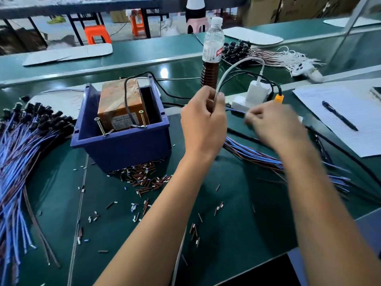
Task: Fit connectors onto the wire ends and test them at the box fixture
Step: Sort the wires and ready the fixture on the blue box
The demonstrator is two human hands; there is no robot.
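Note:
My left hand [203,118] is raised over the green mat, fingers curled, pinching something small that its fingers hide; a grey cable [233,68] passes behind it. My right hand [272,122] is blurred and pinches the end of a blue wire [237,110] that runs toward my left hand. The blue box fixture [123,139] stands left of my hands, with an orange block [121,100] and two upright screws [142,118] inside. Blue and brown wires [257,155] lie under my right forearm. Finished wires with black connectors [39,118] are heaped at the far left.
Small brown and white sleeve pieces [142,178] are scattered before the box. A bottle [212,52] stands behind my left hand. A white power strip with charger [253,96] and an orange plug [278,99] sit at right, beside papers with a pen [339,115].

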